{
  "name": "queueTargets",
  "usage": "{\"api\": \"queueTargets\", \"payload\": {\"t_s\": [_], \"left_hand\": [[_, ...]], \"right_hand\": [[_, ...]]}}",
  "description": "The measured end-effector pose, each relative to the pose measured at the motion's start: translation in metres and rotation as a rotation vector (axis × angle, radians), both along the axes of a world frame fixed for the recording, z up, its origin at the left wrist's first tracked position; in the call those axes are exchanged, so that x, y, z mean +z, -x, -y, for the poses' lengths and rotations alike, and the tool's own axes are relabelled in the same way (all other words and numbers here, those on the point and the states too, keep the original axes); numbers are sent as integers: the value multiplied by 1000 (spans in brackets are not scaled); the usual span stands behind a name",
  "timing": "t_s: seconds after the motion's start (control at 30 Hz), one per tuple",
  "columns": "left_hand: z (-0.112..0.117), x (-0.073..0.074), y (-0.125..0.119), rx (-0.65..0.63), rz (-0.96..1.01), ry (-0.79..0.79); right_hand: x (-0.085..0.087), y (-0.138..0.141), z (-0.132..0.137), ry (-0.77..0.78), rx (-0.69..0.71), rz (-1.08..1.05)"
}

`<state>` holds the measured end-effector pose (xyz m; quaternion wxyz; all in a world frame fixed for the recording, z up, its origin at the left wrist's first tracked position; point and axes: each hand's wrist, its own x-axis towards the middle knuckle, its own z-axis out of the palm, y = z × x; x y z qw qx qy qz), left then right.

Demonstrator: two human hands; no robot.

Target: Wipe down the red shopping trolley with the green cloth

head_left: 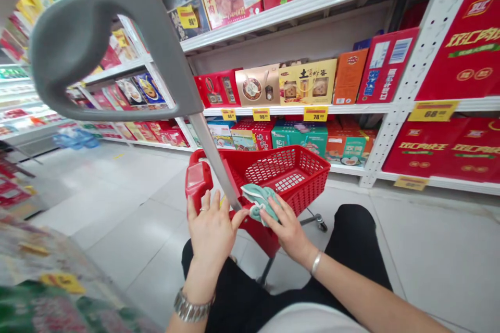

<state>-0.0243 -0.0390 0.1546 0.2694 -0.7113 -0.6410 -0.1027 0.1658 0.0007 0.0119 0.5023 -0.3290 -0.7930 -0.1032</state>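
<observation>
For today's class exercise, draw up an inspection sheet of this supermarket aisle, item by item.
Surface: pale floor tiles beneath a red shopping cart.
Job's things: teal cloth on the cart's basket edge.
Clutter: blurred packaged goods at lower left.
Grippers: left hand, fingers spread, on the cart's red frame beside its grey pole; right hand laid on the cloth.
Cables: nothing seen.
Surroundings: white shelves holding boxed gift sets, with yellow price tags.
</observation>
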Motion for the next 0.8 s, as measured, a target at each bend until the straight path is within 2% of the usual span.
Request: {"api": "queueTargets", "payload": {"t_s": [0.13, 0.27, 0.4, 0.5, 0.57, 0.63, 0.8], "left_hand": [[-2, 0, 1, 10, -29, 9], [-3, 2, -1, 17, -18, 30], [-2, 6, -7, 10, -13, 56], [0, 6, -14, -12, -2, 77], [0, 4, -19, -20, 14, 73], [0, 3, -23, -23, 32, 61], [1, 3, -30, -12, 51, 89]], "right_hand": [[-15, -12, -14, 51, -47, -6], [-30, -32, -40, 92, -87, -50], [-36, -54, -71, 231, -155, -109], [-29, -57, -86, 385, -223, -161], [-18, -48, -84, 446, -203, -170], [-5, -33, -71, 449, -126, -164], [26, 3, -24, 334, 54, -108]]}}
